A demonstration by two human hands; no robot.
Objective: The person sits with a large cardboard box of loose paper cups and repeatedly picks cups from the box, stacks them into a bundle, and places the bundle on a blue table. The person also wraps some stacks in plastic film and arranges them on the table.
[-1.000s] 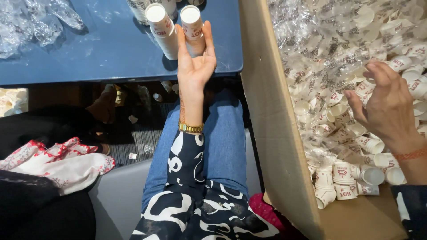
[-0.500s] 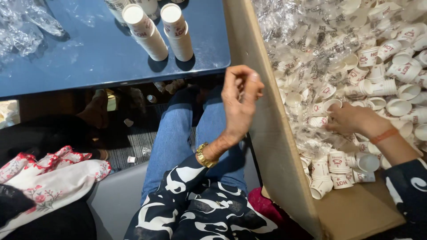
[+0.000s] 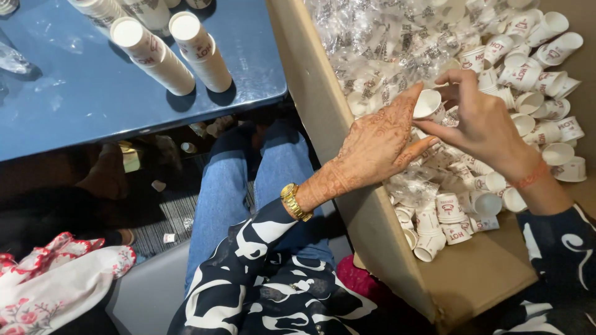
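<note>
Both hands meet over a large cardboard box (image 3: 372, 236) full of small white paper cups with red print. My left hand (image 3: 375, 146), with henna patterns and a gold watch at the wrist, reaches over the box wall and its fingertips touch a white paper cup (image 3: 428, 104). My right hand (image 3: 481, 127), with an orange thread at the wrist, pinches the same cup from the other side. Several loose cups (image 3: 450, 217) lie below the hands, mixed with crumpled clear plastic wrap (image 3: 372, 43).
A blue table (image 3: 93, 105) at the upper left carries stacks of nested cups (image 3: 202, 49) lying tilted. My legs in blue jeans (image 3: 236, 198) sit between table and box. A floral cloth (image 3: 56, 285) lies at the lower left.
My left hand has moved from the stacks on the table, past my lap, into the box. My right hand has lifted a cup up to meet it.
</note>
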